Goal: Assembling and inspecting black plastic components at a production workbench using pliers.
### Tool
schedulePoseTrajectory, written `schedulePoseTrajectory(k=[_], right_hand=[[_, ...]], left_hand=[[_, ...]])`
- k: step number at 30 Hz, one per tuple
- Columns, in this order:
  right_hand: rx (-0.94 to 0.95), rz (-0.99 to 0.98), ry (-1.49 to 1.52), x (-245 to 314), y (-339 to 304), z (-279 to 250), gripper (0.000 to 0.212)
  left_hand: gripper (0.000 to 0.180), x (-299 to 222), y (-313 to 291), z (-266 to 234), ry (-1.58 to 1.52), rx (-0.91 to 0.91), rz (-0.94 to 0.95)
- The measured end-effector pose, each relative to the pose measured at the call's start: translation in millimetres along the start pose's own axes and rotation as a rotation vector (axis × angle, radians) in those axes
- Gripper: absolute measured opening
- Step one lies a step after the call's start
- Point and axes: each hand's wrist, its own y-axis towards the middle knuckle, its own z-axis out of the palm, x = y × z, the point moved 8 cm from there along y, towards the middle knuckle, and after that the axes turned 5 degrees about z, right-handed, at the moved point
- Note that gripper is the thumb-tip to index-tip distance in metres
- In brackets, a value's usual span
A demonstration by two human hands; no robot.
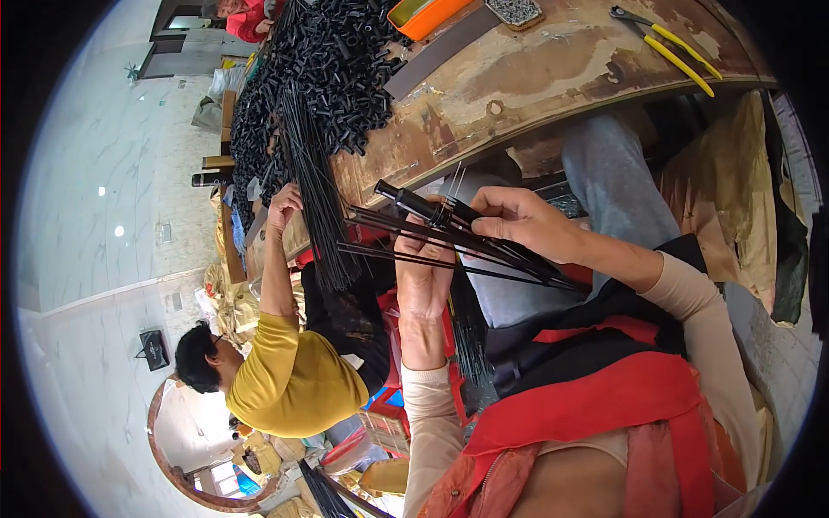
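In front of me, below the table's edge, is an umbrella-like frame [404,198]: a short black tube with a collar, from which several thin black rods fan out. My left hand [420,276] supports it from underneath, fingers curled around the collar and rods. My right hand [531,223] pinches at the rods just right of the collar; thumb and forefinger are closed together. Two thin wire ends [456,179] stick up beside the collar. What exactly lies between the right fingertips is hidden.
The worn wooden table [509,78] carries a heap of black plastic tubes [319,69], a bundle of thin black rods [313,173], an orange tray [427,19], a small tray of metal bits [515,10] and yellow-handled pliers [673,56]. A co-worker in yellow [298,388] reaches to the rods.
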Motion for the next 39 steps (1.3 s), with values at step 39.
schedulePoseTrajectory(k=[39], right_hand=[[0.018,0.150,0.346,-11.3,-4.8,1.2,0.013]], left_hand=[[0.032,13.0,0.6,-15.6,-0.212,0.079,-0.132]])
